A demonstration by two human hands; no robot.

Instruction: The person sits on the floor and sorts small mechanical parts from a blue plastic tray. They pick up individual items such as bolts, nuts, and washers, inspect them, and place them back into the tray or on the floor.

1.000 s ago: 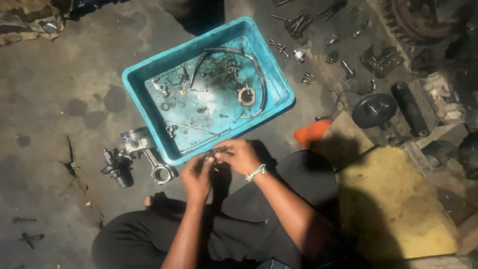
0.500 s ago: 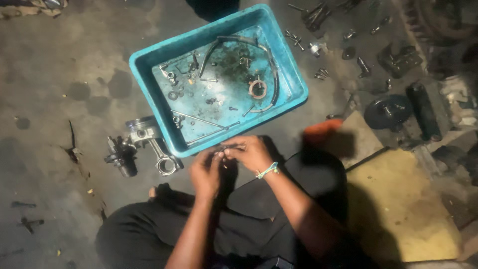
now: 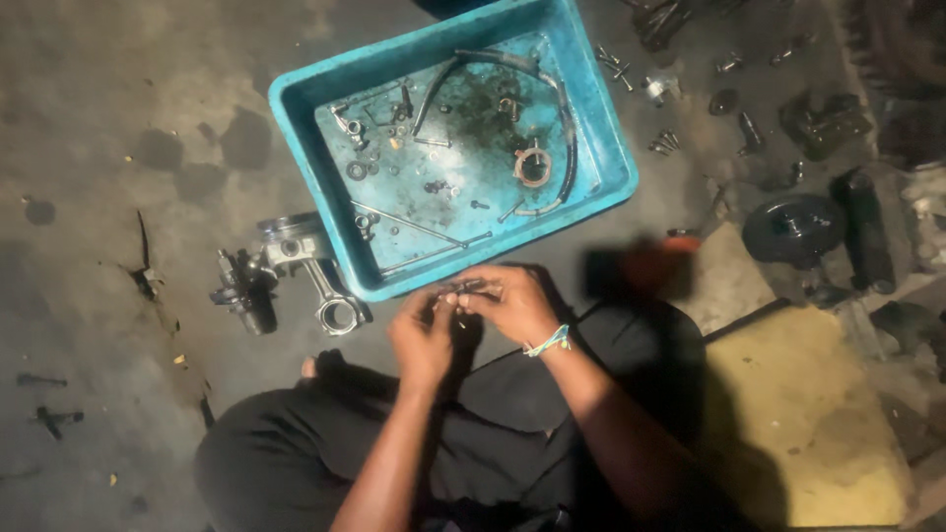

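Both hands are meeting just below the near rim of the blue tray (image 3: 603, 148), over the person's lap. The left hand (image 3: 426, 333) and right hand (image 3: 507, 300) are each pinching a small metal part (image 3: 461, 291) between the fingertips; what the part is, is too small to tell. A piston (image 3: 301, 258) is lying on the floor, touching the tray's left corner. A hose (image 3: 552, 84) and a ring (image 3: 533, 166) are lying inside the tray.

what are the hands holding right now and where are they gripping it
Both hands, left hand and right hand, pinch a small dark metal part between their fingertips; which part of it they grip cannot be told.
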